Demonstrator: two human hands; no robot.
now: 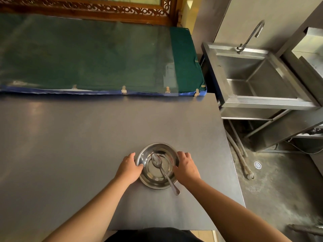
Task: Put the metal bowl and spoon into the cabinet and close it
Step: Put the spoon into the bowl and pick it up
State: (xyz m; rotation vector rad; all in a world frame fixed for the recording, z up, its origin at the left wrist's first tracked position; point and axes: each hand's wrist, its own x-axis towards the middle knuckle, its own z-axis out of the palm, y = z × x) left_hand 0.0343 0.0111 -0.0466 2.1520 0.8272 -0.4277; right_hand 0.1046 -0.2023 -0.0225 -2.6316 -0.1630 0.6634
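A shiny metal bowl [153, 177] sits on the grey steel counter [78, 145] near its front right part. A metal spoon [161, 169] lies inside it, scoop toward the back, handle sticking out over the near rim. My left hand [128, 169] grips the bowl's left rim with the thumb over the edge. My right hand [186, 167] holds the right rim the same way. The bowl appears to rest on the counter. No cabinet is visible.
A green cloth-covered surface [87, 55] with a blue edge lies behind the counter, below a carved wooden frame [104, 9]. A steel sink [258, 77] with a tap [251, 35] stands to the right. Hoses [242, 154] and a floor drain [257, 165] lie on the concrete floor.
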